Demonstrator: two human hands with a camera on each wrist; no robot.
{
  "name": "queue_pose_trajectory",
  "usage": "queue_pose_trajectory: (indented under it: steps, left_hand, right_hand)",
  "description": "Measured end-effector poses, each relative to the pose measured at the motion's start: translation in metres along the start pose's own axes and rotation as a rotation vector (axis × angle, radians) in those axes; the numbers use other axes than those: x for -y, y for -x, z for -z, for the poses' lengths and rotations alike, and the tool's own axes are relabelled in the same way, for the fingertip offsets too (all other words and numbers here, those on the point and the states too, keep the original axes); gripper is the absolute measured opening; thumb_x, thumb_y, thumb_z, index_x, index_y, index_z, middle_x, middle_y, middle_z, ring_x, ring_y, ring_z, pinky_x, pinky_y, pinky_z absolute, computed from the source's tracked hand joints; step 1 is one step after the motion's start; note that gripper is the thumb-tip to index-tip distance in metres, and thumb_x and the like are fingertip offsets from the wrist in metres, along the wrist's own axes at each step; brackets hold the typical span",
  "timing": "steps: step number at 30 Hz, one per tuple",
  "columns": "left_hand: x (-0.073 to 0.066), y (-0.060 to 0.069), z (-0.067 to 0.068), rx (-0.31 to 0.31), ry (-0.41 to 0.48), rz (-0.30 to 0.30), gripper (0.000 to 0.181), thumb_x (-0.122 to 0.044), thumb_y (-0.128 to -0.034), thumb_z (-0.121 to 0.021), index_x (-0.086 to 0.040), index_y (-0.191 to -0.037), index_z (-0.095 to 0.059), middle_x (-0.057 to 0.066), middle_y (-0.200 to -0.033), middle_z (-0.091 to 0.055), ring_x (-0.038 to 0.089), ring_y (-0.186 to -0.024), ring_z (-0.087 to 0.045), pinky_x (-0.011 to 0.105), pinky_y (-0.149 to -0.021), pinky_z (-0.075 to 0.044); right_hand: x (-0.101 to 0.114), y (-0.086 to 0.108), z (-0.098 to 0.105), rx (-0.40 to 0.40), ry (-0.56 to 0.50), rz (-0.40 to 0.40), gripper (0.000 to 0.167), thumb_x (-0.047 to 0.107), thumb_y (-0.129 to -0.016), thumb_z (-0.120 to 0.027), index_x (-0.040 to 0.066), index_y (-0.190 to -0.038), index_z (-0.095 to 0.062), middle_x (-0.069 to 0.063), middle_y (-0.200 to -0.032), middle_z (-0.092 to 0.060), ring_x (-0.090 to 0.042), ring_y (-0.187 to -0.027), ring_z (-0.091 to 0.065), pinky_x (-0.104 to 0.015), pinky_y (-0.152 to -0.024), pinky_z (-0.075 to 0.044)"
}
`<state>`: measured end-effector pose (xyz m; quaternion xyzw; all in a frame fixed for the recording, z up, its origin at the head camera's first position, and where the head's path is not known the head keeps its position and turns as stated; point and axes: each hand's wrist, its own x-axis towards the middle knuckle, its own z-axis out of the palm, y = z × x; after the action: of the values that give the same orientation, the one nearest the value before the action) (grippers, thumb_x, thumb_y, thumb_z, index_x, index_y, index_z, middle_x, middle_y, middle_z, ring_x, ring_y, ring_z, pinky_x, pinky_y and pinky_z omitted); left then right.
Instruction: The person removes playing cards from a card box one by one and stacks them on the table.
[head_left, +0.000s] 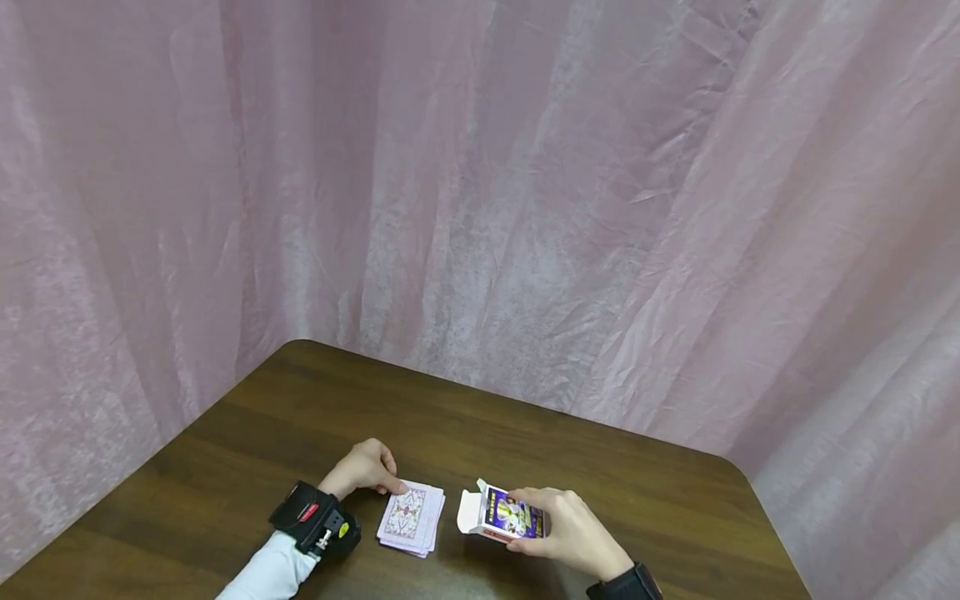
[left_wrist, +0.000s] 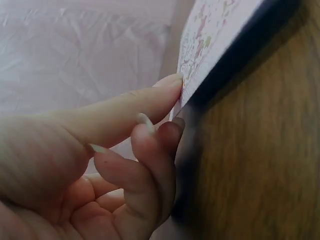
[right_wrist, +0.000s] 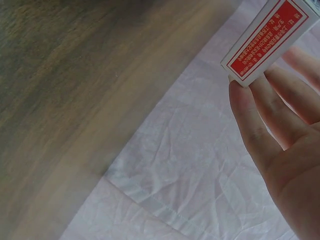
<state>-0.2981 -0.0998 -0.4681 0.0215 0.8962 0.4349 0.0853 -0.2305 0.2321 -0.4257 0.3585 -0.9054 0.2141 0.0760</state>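
A stack of patterned cards [head_left: 408, 518] lies on the table in the head view, its edges slightly uneven. My left hand [head_left: 365, 468] pinches the stack's upper left corner; in the left wrist view the thumb of that hand [left_wrist: 115, 150] is on the patterned face [left_wrist: 205, 40], with a fingertip beneath the edge. To the right of the stack, my right hand [head_left: 573, 533] grips a purple and white card box [head_left: 513, 513] whose flap stands open toward the cards. A red printed side of the box [right_wrist: 267, 42] shows in the right wrist view, above the fingers of the right hand [right_wrist: 285, 120].
The brown wooden table [head_left: 360, 392] has rounded far corners. Pink curtains [head_left: 480, 208] hang behind it and along its sides. A black wrist device [head_left: 315, 517] is strapped over the left white sleeve, and a dark band [head_left: 626, 583] circles the right wrist.
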Motion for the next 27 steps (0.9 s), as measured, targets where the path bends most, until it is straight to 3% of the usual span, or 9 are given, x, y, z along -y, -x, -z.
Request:
queue_pose_trajectory:
  steps: [5, 8, 10, 13, 15, 16, 22, 27]
  left_hand:
    - [-0.004, 0.001, -0.002, -0.069, -0.075, -0.042, 0.032, -0.015, -0.0634, -0.089, -0.007, -0.066, -0.059, 0.000, -0.053, -0.054, 0.011, -0.048, -0.053, 0.022, -0.048, -0.037]
    - [-0.018, 0.003, -0.004, -0.068, -0.008, -0.138, 0.026, -0.018, -0.0724, -0.084, -0.006, -0.069, -0.061, 0.005, -0.056, -0.058, 0.012, -0.051, -0.054, 0.023, -0.048, -0.037]
    - [-0.030, 0.006, -0.009, 0.013, 0.128, -0.230, 0.020, -0.016, -0.0800, -0.077, -0.002, -0.076, -0.064, 0.012, -0.064, -0.064, 0.012, -0.055, -0.057, 0.025, -0.052, -0.045]
    - [-0.051, 0.015, -0.020, 0.197, 0.326, -0.334, 0.017, -0.010, -0.0849, -0.070, 0.006, -0.088, -0.067, 0.021, -0.076, -0.069, 0.011, -0.060, -0.061, 0.032, -0.061, -0.055]
    - [-0.061, 0.023, -0.030, 0.278, 0.384, -0.359, 0.016, -0.006, -0.0846, -0.069, 0.008, -0.092, -0.068, 0.021, -0.078, -0.070, 0.008, -0.060, -0.061, 0.036, -0.064, -0.057]
    - [-0.066, 0.028, -0.035, 0.290, 0.385, -0.366, 0.015, -0.005, -0.0837, -0.069, 0.008, -0.091, -0.068, 0.020, -0.077, -0.070, 0.007, -0.058, -0.061, 0.036, -0.063, -0.058]
    - [-0.076, 0.042, -0.052, 0.176, 0.301, -0.337, 0.011, -0.006, -0.0803, -0.073, 0.001, -0.076, -0.066, 0.010, -0.058, -0.065, 0.002, -0.044, -0.052, 0.027, -0.046, -0.051]
    - [-0.076, 0.045, -0.059, 0.169, 0.250, -0.316, 0.015, -0.009, -0.0794, -0.072, -0.004, -0.069, -0.063, -0.006, -0.049, -0.053, 0.001, -0.039, -0.046, 0.015, -0.040, -0.035]
  right_hand:
    - [-0.001, -0.001, 0.000, -0.007, 0.009, 0.010, 0.053, 0.041, -0.075, -0.080, 0.012, -0.118, -0.066, 0.002, -0.107, -0.072, 0.000, -0.084, -0.058, -0.021, -0.070, -0.051]
    - [-0.001, -0.003, 0.001, -0.012, 0.019, 0.010, 0.054, 0.042, -0.075, -0.080, 0.012, -0.118, -0.066, 0.002, -0.108, -0.072, -0.001, -0.084, -0.059, -0.021, -0.070, -0.051]
    - [-0.001, -0.004, 0.001, -0.014, 0.022, 0.012, 0.054, 0.042, -0.075, -0.080, 0.011, -0.118, -0.066, 0.001, -0.108, -0.072, -0.001, -0.086, -0.060, -0.020, -0.071, -0.051]
    - [-0.001, -0.005, 0.002, -0.023, 0.033, 0.021, 0.055, 0.042, -0.075, -0.080, 0.011, -0.118, -0.067, 0.001, -0.108, -0.072, -0.002, -0.088, -0.061, -0.019, -0.071, -0.050]
    - [0.001, -0.005, 0.002, -0.020, 0.025, 0.019, 0.054, 0.041, -0.075, -0.080, 0.012, -0.118, -0.067, 0.002, -0.108, -0.072, -0.002, -0.087, -0.061, -0.019, -0.072, -0.050]
    - [0.001, -0.005, 0.002, -0.020, 0.025, 0.019, 0.054, 0.041, -0.074, -0.080, 0.012, -0.118, -0.067, 0.003, -0.108, -0.072, -0.002, -0.087, -0.061, -0.019, -0.072, -0.050]
    - [0.005, -0.006, 0.005, -0.012, 0.029, 0.016, 0.054, 0.044, -0.075, -0.079, 0.014, -0.118, -0.066, 0.004, -0.109, -0.071, -0.002, -0.088, -0.060, -0.019, -0.072, -0.050]
    - [0.009, -0.006, 0.006, -0.022, 0.046, 0.031, 0.054, 0.043, -0.074, -0.080, 0.014, -0.118, -0.067, 0.003, -0.109, -0.071, -0.002, -0.090, -0.062, -0.021, -0.074, -0.052]
